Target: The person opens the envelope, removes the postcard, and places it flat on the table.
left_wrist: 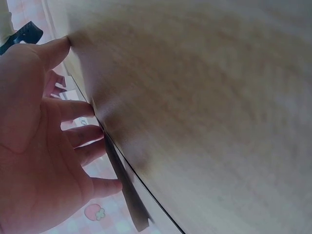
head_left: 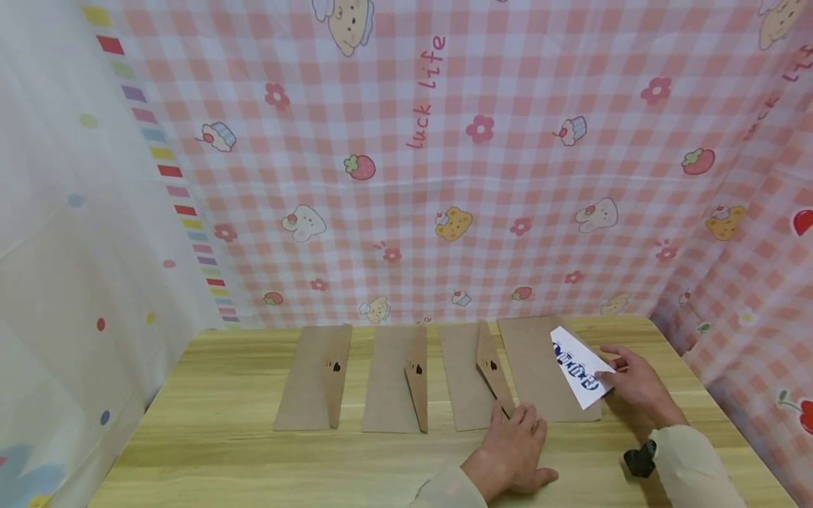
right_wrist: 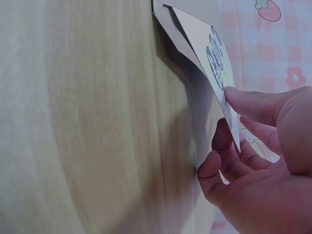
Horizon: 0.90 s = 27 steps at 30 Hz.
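My right hand (head_left: 640, 390) pinches a white card (head_left: 576, 368) with dark blue printing by its right corner, thumb on the printed face. The other end of the card goes in at the opening of the rightmost brown paper envelope (head_left: 530, 374). In the right wrist view, the card (right_wrist: 214, 56) stands tilted up from the wooden table, fingers behind it. My left hand (head_left: 510, 451) lies palm down with spread fingers, fingertips at the near edges of that envelope and the third envelope (head_left: 461, 381). The left wrist view shows those fingertips along the paper's edge.
Two more brown envelopes, one at the far left (head_left: 308, 381) and another (head_left: 386, 381) beside it, lie in the row with their flaps to the right. A pink checked cloth (head_left: 394, 197) hangs behind the wooden table (head_left: 222, 395). A black device (head_left: 639, 460) sits at my right wrist.
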Tool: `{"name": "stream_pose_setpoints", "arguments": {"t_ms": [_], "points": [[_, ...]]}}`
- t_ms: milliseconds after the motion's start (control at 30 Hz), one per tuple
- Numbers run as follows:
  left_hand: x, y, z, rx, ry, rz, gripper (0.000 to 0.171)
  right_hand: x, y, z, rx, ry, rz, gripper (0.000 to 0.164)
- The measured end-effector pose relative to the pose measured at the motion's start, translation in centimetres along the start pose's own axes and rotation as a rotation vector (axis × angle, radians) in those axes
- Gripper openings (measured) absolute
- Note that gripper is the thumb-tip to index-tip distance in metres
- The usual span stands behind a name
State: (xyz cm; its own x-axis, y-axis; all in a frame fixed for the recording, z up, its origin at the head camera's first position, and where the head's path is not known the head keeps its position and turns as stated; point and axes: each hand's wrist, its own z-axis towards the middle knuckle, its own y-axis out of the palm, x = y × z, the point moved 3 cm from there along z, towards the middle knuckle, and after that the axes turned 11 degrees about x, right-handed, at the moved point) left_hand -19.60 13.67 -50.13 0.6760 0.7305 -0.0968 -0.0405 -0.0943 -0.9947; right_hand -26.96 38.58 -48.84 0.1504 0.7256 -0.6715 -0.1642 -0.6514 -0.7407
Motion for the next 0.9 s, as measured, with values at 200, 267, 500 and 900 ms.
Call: {"name": "stream_pose_setpoints", "arguments": {"t_ms": [200, 267, 500, 900], "points": [[-0.01, 0.00, 0.01, -0.002, -0.001, -0.006, 0.073, 0.06, -0.02, -0.13, 0.009, -0.038, -0.003, 0.059], [-0.01, -0.05, -0.01, 0.000, -0.003, -0.005, 0.073, 0.04, -0.03, -0.20, 0.011, -0.053, -0.008, 0.059], [-0.07, -0.25, -0.13, -0.002, -0.002, 0.002, 0.075, -0.15, -0.17, -0.39, -0.001, -0.105, -0.014, 0.058], [-0.11, -0.13, -0.02, 0.001, -0.011, -0.002, 0.074, -0.40, -0.05, -0.81, -0.008, -0.209, 0.013, 0.051]]}}
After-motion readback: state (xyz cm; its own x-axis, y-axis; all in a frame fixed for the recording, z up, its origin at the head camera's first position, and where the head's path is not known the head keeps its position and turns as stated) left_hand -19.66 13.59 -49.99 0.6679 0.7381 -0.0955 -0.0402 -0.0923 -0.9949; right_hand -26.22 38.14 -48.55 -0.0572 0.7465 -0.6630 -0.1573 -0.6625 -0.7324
